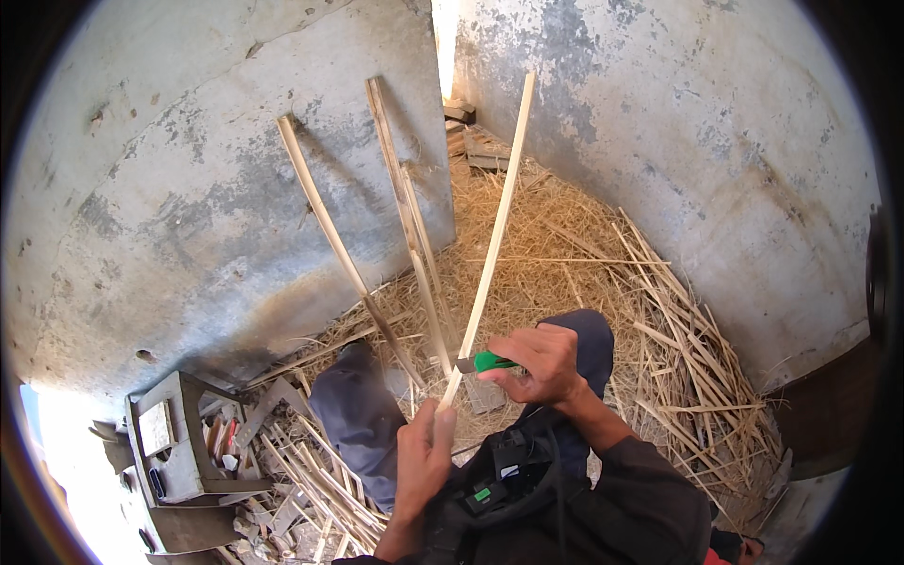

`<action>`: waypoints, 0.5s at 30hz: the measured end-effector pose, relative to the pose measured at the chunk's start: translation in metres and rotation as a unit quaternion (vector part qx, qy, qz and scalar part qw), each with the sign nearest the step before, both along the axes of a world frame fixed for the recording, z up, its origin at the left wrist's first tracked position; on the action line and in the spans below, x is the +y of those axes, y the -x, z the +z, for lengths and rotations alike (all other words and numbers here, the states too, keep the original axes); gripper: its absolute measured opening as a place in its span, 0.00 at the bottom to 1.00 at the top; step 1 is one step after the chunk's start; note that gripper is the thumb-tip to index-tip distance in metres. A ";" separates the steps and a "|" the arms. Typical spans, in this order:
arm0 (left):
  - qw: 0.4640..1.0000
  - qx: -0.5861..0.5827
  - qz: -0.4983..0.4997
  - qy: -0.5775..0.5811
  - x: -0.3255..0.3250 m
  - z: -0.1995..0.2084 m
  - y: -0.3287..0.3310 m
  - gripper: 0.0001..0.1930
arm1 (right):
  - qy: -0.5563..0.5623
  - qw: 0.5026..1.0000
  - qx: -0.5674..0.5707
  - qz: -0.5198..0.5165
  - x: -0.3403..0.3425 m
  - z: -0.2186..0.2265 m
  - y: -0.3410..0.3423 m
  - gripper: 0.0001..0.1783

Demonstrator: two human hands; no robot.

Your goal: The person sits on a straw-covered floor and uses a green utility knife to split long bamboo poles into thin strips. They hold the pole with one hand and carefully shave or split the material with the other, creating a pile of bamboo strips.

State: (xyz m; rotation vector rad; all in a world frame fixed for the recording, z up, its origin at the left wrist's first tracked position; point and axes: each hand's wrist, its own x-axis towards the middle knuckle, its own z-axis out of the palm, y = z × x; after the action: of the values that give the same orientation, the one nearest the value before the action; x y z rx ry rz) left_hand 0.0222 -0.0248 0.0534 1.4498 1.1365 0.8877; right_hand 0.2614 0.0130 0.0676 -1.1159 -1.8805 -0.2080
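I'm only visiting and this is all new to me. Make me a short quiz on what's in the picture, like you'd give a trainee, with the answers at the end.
1. Pick one. The handle of the knife is: A) red; B) green; C) blue.
2. True or false? The right hand holds the knife while the left hand grips the long pale stick.
3. Fill in the missing word. The grey box is on the person's ____ side.

Key: 1. B, green. 2. True. 3. Left.
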 end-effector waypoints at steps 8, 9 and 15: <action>0.995 0.056 -0.075 0.033 -0.035 -0.012 0.013 0.14 | 0.023 0.954 0.237 -0.181 0.036 0.001 -0.074 0.16; 0.994 0.070 -0.080 0.021 -0.036 -0.011 0.014 0.14 | 0.033 0.949 0.262 -0.170 0.035 0.000 -0.076 0.17; 0.999 -0.022 -0.021 0.026 -0.015 -0.019 0.018 0.14 | 0.130 0.905 0.405 0.017 0.023 -0.015 -0.022 0.16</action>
State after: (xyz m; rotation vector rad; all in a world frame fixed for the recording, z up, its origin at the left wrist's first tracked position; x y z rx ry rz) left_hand 0.0041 -0.0397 0.0348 1.4018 1.0851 0.8505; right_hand 0.2832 0.0359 0.0529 -1.1066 -1.1855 0.4841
